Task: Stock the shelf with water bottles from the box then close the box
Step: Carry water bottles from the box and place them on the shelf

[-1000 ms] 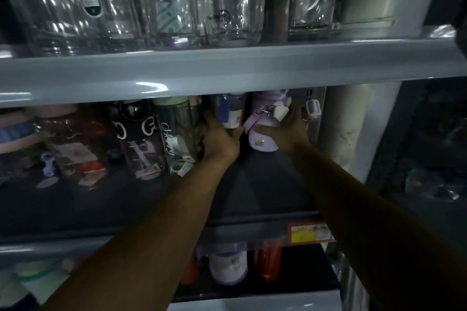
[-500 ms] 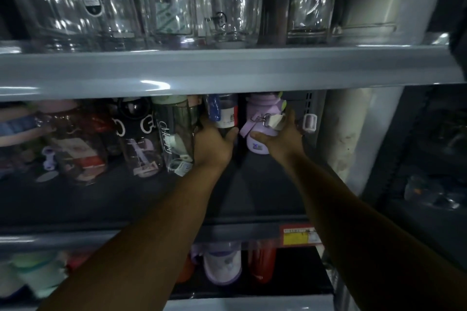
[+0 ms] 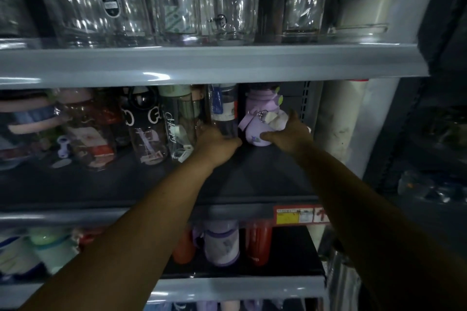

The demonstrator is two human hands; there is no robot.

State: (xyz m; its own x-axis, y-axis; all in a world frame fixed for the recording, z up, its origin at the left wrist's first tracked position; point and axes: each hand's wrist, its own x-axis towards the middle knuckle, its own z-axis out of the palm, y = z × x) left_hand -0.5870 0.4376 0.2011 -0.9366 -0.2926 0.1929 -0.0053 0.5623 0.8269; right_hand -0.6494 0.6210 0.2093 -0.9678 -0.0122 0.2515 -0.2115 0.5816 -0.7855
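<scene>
A: What's nearest?
B: Both forearms, reaching over the shelf lip and its red-and-yellow price tag point(image 3: 300, 215).
A: And the hands?
B: The left hand point(image 3: 217, 144) curls its fingers round the foot of a clear bottle point(image 3: 223, 113) with a blue label. The right hand point(image 3: 290, 135) grips a lilac bottle point(image 3: 259, 121) — thumb low in front, fingers wrapped behind.
A: Where do the bottles stand?
B: Upright, side by side, far back on the middle shelf point(image 3: 252, 179) — the right end of its row. Glass jars point(image 3: 177, 7) stand above.
</scene>
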